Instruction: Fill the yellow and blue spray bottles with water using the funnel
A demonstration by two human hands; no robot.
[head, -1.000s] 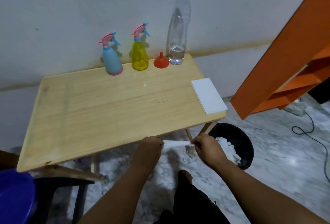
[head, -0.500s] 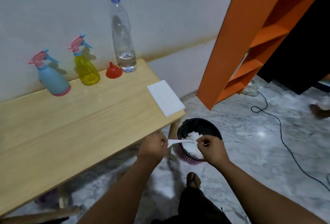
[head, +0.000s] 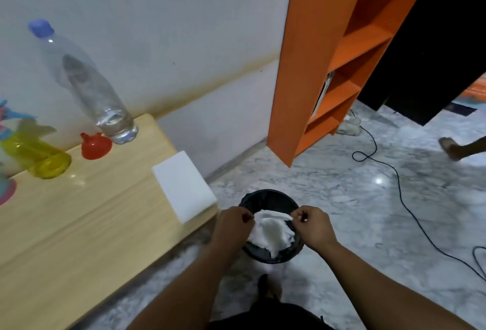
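The yellow spray bottle (head: 39, 156) stands at the back left of the wooden table (head: 79, 224). Only the pink base of the blue spray bottle (head: 6, 193) shows at the left edge. An upturned red funnel (head: 95, 145) sits next to the clear water bottle (head: 89, 88), which has a blue cap and a little water. My left hand (head: 234, 222) and my right hand (head: 313, 224) pinch a white tissue (head: 273, 216) between them over a black bin (head: 268, 197) on the floor, right of the table.
A white rectangular pad (head: 184, 190) lies on the table's right end. The bin holds crumpled white tissues. An orange shelf unit (head: 328, 67) stands to the right, a black cable (head: 394, 172) runs over the marble floor, and another person's foot (head: 452, 148) is at the far right.
The view has swung right and down. Both hands have carried the tissue from the table's front edge to above the bin. The bottles have slid to the left of the view.
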